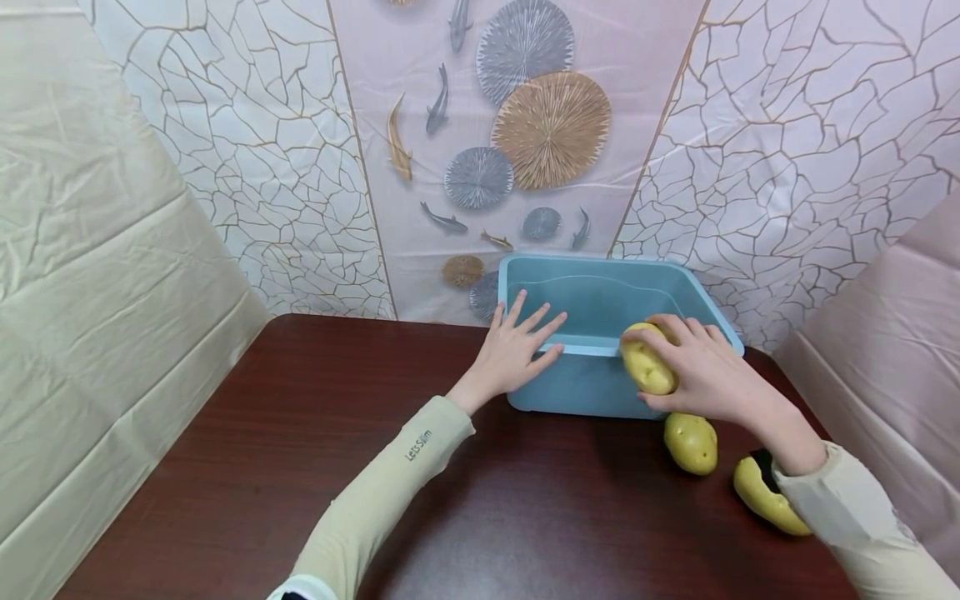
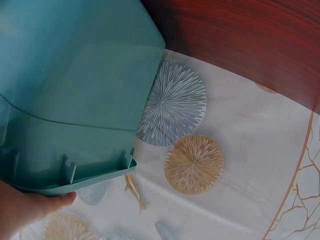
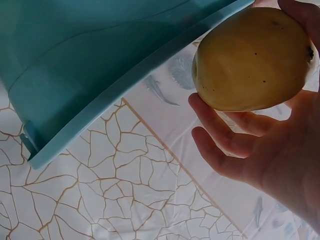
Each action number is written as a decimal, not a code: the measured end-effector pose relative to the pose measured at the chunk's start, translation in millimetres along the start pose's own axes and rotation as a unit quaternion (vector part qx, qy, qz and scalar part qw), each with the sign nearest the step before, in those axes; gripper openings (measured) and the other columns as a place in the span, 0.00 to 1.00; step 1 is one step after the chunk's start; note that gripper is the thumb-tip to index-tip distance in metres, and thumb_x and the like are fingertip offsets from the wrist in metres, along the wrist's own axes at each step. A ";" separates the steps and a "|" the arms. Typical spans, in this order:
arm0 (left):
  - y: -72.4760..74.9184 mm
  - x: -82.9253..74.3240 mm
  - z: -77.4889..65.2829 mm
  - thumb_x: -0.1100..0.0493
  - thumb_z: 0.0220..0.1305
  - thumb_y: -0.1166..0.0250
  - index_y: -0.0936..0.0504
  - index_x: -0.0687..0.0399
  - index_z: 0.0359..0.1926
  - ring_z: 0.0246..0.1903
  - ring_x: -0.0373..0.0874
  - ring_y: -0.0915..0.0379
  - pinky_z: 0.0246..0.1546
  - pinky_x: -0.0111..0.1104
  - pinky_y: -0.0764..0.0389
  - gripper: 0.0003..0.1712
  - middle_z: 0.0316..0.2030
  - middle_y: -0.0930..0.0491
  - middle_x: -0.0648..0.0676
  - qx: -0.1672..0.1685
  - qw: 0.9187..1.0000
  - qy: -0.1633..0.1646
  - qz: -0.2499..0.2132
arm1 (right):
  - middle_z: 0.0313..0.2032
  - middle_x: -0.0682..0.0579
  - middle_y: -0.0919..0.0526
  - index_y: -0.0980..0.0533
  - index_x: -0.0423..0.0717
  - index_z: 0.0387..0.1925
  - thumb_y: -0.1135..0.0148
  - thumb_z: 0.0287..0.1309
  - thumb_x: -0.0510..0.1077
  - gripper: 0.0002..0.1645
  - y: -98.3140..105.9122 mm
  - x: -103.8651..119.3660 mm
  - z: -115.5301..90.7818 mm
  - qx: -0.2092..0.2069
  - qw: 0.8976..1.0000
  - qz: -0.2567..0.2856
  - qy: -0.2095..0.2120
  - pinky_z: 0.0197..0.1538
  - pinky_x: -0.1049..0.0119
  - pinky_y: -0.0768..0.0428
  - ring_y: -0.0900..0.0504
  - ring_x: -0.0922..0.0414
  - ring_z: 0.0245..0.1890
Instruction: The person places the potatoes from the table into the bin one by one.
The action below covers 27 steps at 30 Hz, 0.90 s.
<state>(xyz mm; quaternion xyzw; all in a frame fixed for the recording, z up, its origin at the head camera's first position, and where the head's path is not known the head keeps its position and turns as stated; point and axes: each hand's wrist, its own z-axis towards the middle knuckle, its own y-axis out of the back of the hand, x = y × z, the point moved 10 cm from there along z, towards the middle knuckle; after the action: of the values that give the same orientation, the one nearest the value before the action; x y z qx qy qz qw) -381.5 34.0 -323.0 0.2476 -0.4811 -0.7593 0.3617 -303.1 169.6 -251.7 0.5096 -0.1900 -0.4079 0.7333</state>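
Observation:
My right hand (image 1: 705, 371) grips a yellow potato (image 1: 647, 360) between thumb and fingers, close to the front rim of a blue plastic bin (image 1: 577, 385). Seen from the right wrist, the potato (image 3: 252, 60) has small dark specks and a dark spot at one end. Fingers spread wide, my left hand (image 1: 516, 346) is at the bin's front left corner. The thumb (image 2: 55, 201) lies right at the rim in the left wrist view. Below my right hand, a second potato (image 1: 692, 445) lies on the table.
Another yellow potato (image 1: 768, 502) lies beside my right forearm, partly covered by a black thing (image 1: 765, 468) at the wrist. The bin stands at the back edge of the dark red-brown table (image 1: 247, 467). Patterned cloth (image 1: 292, 125) hangs behind it.

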 end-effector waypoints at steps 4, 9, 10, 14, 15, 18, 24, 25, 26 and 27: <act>-0.1 0.5 0.1 0.36 0.66 0.65 0.50 0.32 0.67 0.69 0.53 0.71 0.65 0.53 0.56 0.30 0.67 0.45 0.48 0.002 1.000 0.002 0.002 | 0.46 0.48 0.30 0.31 0.58 0.48 0.28 0.28 0.55 0.38 0.8 -3.0 2.4 0.000 1.000 0.007 0.002 0.33 0.57 0.36 0.29 0.48 0.36; -0.7 0.8 0.3 0.36 0.66 0.65 0.50 0.32 0.67 0.69 0.53 0.71 0.65 0.53 0.56 0.30 0.67 0.45 0.48 0.006 1.000 0.003 0.002 | 0.47 0.47 0.31 0.32 0.58 0.49 0.28 0.30 0.55 0.38 0.5 -6.4 6.6 0.007 1.000 0.011 0.000 0.32 0.57 0.36 0.29 0.47 0.36; -1.0 0.8 0.2 0.36 0.66 0.65 0.50 0.32 0.67 0.69 0.53 0.71 0.65 0.53 0.56 0.30 0.67 0.45 0.47 0.007 1.000 0.003 0.002 | 0.47 0.47 0.31 0.32 0.59 0.49 0.28 0.30 0.55 0.38 0.3 -7.5 7.5 0.009 1.000 0.011 -0.002 0.31 0.58 0.36 0.29 0.47 0.36; -1.4 0.4 -0.1 0.36 0.66 0.65 0.49 0.32 0.67 0.69 0.53 0.71 0.65 0.53 0.56 0.30 0.67 0.46 0.47 0.010 1.000 0.005 0.000 | 0.47 0.47 0.30 0.32 0.59 0.50 0.28 0.31 0.56 0.38 -1.1 -13.1 11.6 0.016 1.000 0.011 -0.015 0.33 0.56 0.35 0.30 0.48 0.36; -1.1 0.1 -0.1 0.37 0.66 0.65 0.49 0.33 0.67 0.69 0.53 0.71 0.65 0.53 0.56 0.30 0.67 0.45 0.48 0.010 1.000 0.004 -0.002 | 0.47 0.47 0.30 0.32 0.59 0.50 0.28 0.31 0.56 0.38 -1.2 -14.6 12.6 0.017 1.000 0.012 -0.019 0.34 0.55 0.35 0.29 0.48 0.37; -0.3 -0.1 -0.4 0.37 0.66 0.64 0.46 0.35 0.67 0.69 0.54 0.70 0.65 0.54 0.56 0.30 0.67 0.45 0.48 0.007 1.000 0.004 -0.007 | 0.48 0.47 0.30 0.31 0.59 0.49 0.28 0.30 0.56 0.38 -1.6 -18.9 16.2 0.020 0.999 0.013 -0.027 0.36 0.53 0.34 0.29 0.47 0.37; 0.1 -0.3 -0.1 0.37 0.66 0.64 0.47 0.34 0.67 0.69 0.54 0.70 0.65 0.54 0.56 0.30 0.67 0.44 0.49 0.008 1.000 0.004 -0.006 | 0.48 0.46 0.30 0.31 0.60 0.49 0.28 0.30 0.56 0.38 -1.4 -26.5 24.0 0.025 0.999 0.011 -0.043 0.33 0.57 0.37 0.29 0.47 0.38; 0.0 -0.3 0.1 0.37 0.66 0.65 0.48 0.34 0.67 0.69 0.54 0.70 0.65 0.54 0.56 0.30 0.67 0.44 0.49 0.008 1.000 0.004 -0.005 | 0.48 0.46 0.30 0.31 0.59 0.49 0.28 0.31 0.56 0.38 -1.3 -27.4 25.2 0.026 0.999 0.013 -0.045 0.33 0.58 0.37 0.29 0.47 0.38; -0.3 -0.2 0.2 0.37 0.66 0.65 0.48 0.33 0.67 0.69 0.54 0.71 0.65 0.54 0.56 0.30 0.67 0.44 0.49 0.009 1.000 0.004 -0.005 | 0.49 0.45 0.30 0.31 0.59 0.50 0.28 0.31 0.56 0.38 -1.2 -28.2 26.3 0.026 0.998 0.015 -0.046 0.32 0.58 0.37 0.29 0.46 0.38; -0.5 -0.2 0.2 0.37 0.66 0.65 0.49 0.33 0.67 0.69 0.54 0.71 0.65 0.54 0.56 0.30 0.67 0.44 0.49 0.009 1.000 0.004 -0.003 | 0.49 0.45 0.30 0.31 0.59 0.50 0.28 0.32 0.56 0.37 -1.1 -28.8 27.3 0.026 0.998 0.016 -0.047 0.32 0.59 0.38 0.28 0.46 0.38</act>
<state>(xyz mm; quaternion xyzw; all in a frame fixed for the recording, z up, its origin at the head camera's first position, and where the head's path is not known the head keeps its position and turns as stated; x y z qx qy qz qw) -381.7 34.4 -323.4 0.2559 -0.4856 -0.7549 0.3590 -339.6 176.1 -237.6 0.5059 -0.2430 -0.4147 0.7163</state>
